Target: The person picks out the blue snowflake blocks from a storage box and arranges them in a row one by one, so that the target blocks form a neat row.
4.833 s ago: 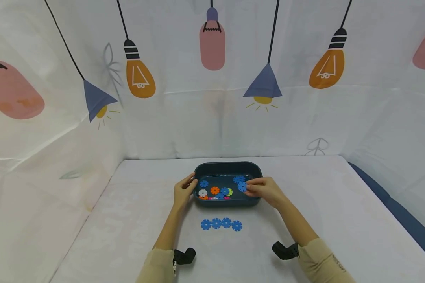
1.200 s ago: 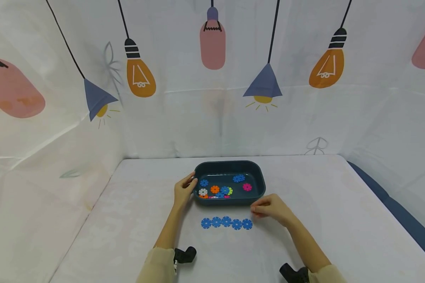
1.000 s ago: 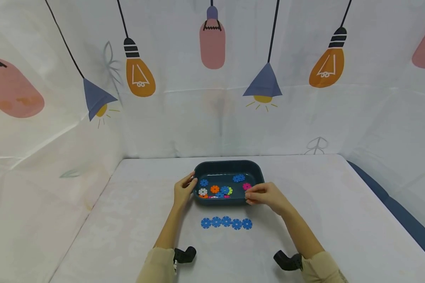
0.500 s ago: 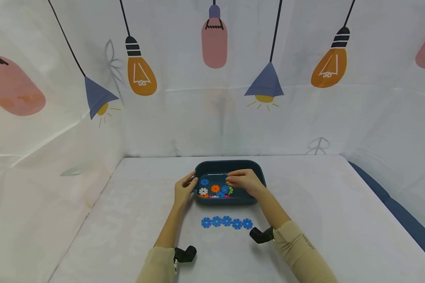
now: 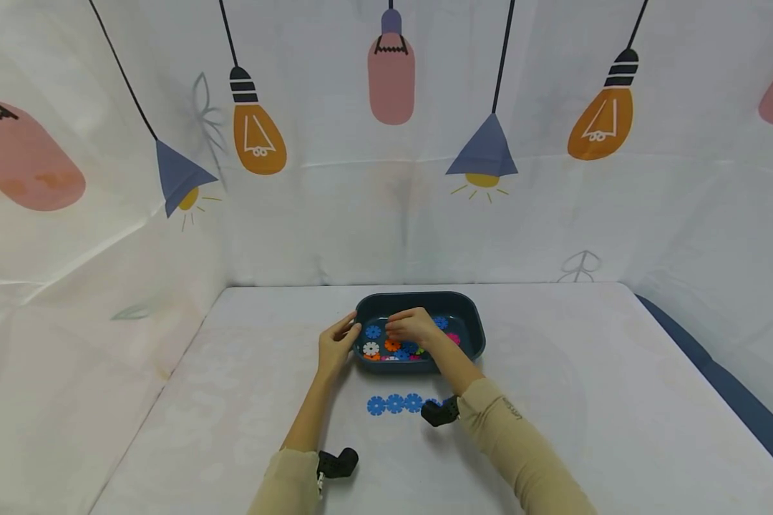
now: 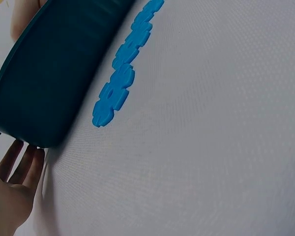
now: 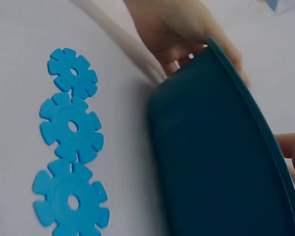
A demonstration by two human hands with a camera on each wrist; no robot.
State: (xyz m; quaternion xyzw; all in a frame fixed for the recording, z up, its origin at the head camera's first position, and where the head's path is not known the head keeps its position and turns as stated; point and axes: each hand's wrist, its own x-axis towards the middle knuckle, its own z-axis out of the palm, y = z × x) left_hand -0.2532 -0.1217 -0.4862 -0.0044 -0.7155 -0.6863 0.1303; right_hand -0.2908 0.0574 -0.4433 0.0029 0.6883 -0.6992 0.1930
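My left hand (image 5: 333, 350) grips the left end of the dark teal tray (image 5: 412, 367), fingers against its outer wall and thumb at the rim. Over the tray's middle hovers my right hand (image 5: 414, 327), its fingers pointing left with no piece visible between them. Flower-shaped plastic discs lie in the tray: a blue disc (image 5: 373, 332) by the fingertips, a white disc (image 5: 370, 348), an orange disc (image 5: 393, 345), a pink disc (image 5: 454, 338) and others partly hidden. In front, a row of joined blue discs (image 7: 59, 130) lies on the table, its right end covered by the right wrist's camera.
A white cloth covers the table (image 5: 264, 400). Behind it hangs a white curtain (image 5: 335, 229) printed with lamps and bulbs. Black wrist cameras (image 5: 338, 463) stick out from both sleeves.
A fifth blue disc was set at the row's right end. My right hand then returned over the tray and swept left across it. The left hand stayed on the tray.
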